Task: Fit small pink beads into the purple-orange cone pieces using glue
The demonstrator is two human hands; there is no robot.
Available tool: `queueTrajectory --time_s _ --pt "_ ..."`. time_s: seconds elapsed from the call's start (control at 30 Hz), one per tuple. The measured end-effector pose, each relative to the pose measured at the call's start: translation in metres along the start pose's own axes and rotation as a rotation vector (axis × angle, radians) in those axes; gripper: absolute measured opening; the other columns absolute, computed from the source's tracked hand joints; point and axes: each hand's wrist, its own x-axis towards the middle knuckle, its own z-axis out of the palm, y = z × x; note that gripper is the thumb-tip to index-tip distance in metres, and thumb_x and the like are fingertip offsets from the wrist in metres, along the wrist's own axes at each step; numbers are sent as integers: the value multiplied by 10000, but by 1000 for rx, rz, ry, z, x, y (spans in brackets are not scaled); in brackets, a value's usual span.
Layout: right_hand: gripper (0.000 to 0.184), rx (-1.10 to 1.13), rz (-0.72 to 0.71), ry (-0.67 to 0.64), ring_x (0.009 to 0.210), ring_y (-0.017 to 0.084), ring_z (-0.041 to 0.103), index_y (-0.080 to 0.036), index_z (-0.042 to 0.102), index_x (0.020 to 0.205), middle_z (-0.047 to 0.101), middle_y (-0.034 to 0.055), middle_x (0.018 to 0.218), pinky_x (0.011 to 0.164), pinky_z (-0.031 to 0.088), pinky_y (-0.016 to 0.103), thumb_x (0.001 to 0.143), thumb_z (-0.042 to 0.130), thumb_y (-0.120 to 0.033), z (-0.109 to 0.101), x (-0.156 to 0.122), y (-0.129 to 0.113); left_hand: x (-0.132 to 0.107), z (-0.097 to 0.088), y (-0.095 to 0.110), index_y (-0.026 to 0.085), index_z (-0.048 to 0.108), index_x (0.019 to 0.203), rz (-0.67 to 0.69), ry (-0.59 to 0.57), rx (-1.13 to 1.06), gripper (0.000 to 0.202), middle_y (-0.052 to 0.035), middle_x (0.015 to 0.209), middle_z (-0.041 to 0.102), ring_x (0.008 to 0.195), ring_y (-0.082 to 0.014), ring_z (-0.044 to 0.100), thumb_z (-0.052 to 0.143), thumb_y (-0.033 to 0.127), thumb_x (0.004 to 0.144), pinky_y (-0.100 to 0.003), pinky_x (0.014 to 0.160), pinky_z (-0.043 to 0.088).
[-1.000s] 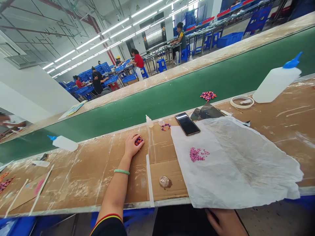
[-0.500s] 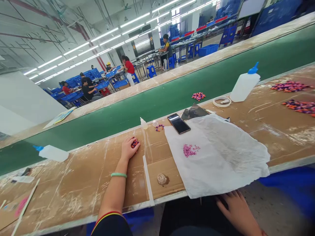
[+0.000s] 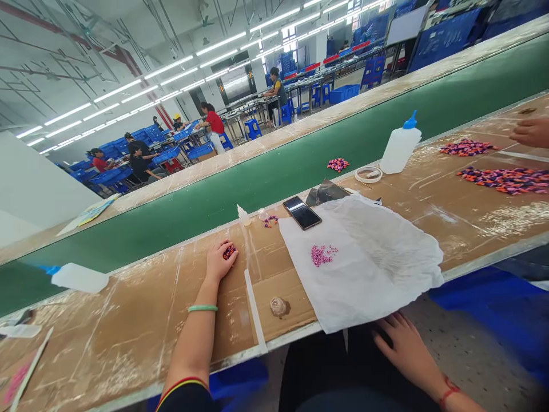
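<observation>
My left hand rests on the brown cardboard bench cover, its fingers curled around a small cluster of dark red and orange beads. A green bangle circles that wrist. My right hand sits just below the bench's near edge, fingers spread, holding nothing. Nearest to it is the crumpled white tissue sheet, which carries a small heap of pink beads. A black smartphone lies at the sheet's far edge.
A co-worker's hand reaches in at the right, near several bead piles. Plastic glue bottles stand along the bench's far edge, beside a tape roll. Beyond lies a green conveyor belt, with workers at blue-crated tables.
The view has swung, shifting the bench down and left. My right hand has risen toward the bench edge. A co-worker's hand has entered at the right. My left hand stays in place.
</observation>
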Motion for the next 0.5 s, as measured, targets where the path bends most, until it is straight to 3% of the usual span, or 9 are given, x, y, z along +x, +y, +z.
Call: queueTrajectory --time_s 0.33,0.43,0.5 --pt "477 -68 -33 101 1228 355 632 -240 777 1140 716 114 1245 1015 520 590 941 389 -433 30 -19 25 -31 -8 11 236 751 1097 23 27 19 269 -107 1257 700 1193 -298 630 697 342 855 -511 1075 506" --pt "467 -40 -50 125 1224 366 639 -262 772 1155 708 112 1264 986 543 602 923 414 -452 39 -13 29 -45 -21 11 226 743 1086 16 35 49 249 -91 1232 706 1179 -283 636 721 330 861 -490 1059 521" --pt "428 0 -48 142 1209 382 647 -290 779 1129 713 117 1248 970 551 612 907 445 -439 33 -2 23 -49 -25 16 192 718 1098 13 43 52 259 -85 1216 696 1161 -273 640 708 356 898 -488 1037 530"
